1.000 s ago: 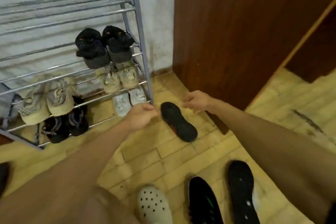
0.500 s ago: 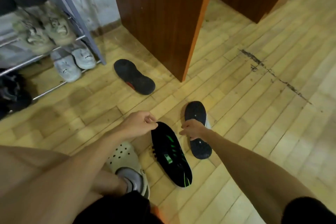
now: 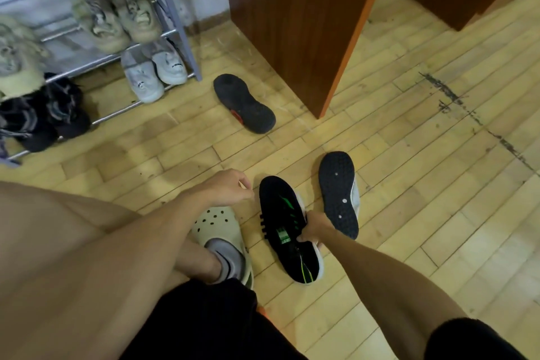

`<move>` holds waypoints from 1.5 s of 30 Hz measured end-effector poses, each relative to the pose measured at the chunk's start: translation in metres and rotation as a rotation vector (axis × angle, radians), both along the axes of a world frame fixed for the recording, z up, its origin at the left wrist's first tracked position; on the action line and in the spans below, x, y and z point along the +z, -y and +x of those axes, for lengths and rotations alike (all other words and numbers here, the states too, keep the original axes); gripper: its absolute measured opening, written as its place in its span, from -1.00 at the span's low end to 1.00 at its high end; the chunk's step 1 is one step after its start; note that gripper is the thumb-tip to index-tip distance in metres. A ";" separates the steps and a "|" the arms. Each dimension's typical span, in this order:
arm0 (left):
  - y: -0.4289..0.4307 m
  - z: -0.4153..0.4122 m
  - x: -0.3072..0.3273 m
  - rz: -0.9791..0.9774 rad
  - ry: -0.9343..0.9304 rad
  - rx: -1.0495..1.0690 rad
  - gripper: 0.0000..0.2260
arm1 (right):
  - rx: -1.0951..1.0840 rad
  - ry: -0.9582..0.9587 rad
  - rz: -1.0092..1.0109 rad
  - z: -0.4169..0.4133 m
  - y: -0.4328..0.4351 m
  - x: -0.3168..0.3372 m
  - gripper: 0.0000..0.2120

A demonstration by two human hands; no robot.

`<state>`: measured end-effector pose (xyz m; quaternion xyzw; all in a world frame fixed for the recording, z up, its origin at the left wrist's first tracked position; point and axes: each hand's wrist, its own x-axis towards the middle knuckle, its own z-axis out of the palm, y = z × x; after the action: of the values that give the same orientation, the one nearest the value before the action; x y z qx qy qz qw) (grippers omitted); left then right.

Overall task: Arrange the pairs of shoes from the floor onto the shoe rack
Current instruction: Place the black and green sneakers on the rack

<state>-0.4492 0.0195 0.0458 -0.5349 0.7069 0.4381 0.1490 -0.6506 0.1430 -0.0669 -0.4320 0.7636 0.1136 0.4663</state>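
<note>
Three shoes lie sole-up on the wooden floor. My right hand (image 3: 314, 229) grips the right edge of a black shoe with green marks (image 3: 287, 228). Just right of it lies a black-soled shoe with a grey upper (image 3: 339, 193). A third dark shoe (image 3: 244, 102) lies farther off, near the foot of the metal shoe rack (image 3: 172, 9). My left hand (image 3: 228, 187) hovers left of the green-marked shoe's toe, fingers loosely curled and holding nothing. The rack at the upper left holds several pairs: beige, white and black.
A brown wooden cabinet (image 3: 298, 23) stands right of the rack, its corner close to the dark shoe. My left foot in a cream perforated clog (image 3: 216, 225) rests beside the green-marked shoe. Dark scuff marks cross the floor at the right.
My view has turned from the rack down to the floor. My right hand moved from the grey-upper shoe onto the green-marked shoe's edge and closed on it. My left hand drew slightly left of its toe.
</note>
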 end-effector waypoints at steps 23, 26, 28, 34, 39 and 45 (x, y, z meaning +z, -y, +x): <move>0.065 0.114 0.198 -0.306 -0.640 0.892 -0.82 | -0.194 0.737 -0.793 0.142 0.210 0.314 -0.69; 0.062 0.166 0.230 -0.429 -0.696 1.036 -0.77 | 0.002 0.815 -0.813 0.195 0.221 0.350 -0.78; 0.055 0.197 0.246 -0.496 -0.720 1.111 -0.76 | 0.205 0.805 -0.799 0.231 0.223 0.369 -0.70; 0.017 0.294 0.281 -0.698 -0.715 1.318 -0.71 | 0.720 0.433 -0.971 0.357 0.209 0.411 -0.37; -0.034 0.371 0.282 -0.774 -0.679 1.428 -0.73 | 0.772 0.423 -0.773 0.449 0.177 0.421 -0.56; -0.106 0.438 0.247 -0.630 -0.734 1.425 -0.73 | 0.811 0.434 -0.655 0.527 0.135 0.393 -0.61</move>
<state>-0.0107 0.1251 0.2928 -0.6919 0.2945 0.3556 -0.5551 -0.1241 0.0079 0.3262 -0.8264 0.4185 -0.0508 0.3732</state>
